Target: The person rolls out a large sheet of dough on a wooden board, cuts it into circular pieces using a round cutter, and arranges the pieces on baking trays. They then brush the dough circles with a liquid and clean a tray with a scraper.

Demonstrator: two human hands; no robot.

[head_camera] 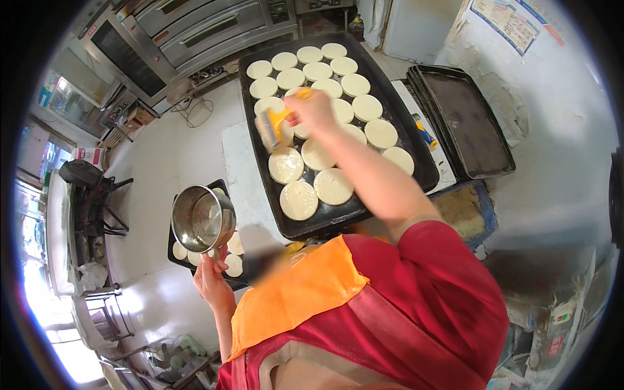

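My right hand (312,109) grips a yellow-handled pastry brush (273,127), blurred, over the left edge of a large black baking tray (319,228). Flat round dough discs stand in rows on that tray. The near-left dough disc (299,200) and the dough disc beyond it (286,165) look wet and shiny. At the lower left, my left hand (213,278) holds the handle of a steel saucepan (202,219), which is tilted and has some liquid inside. Under the pan, a smaller black tray (171,253) carries more pale discs.
Stacked black baking trays (463,122) lean at the right beside a blue-rimmed bin (487,219). A yellow and blue tool (427,134) lies by the large tray's right edge. Steel deck ovens (214,34) stand at the back, and a wire-legged stool (181,92) stands on the floor.
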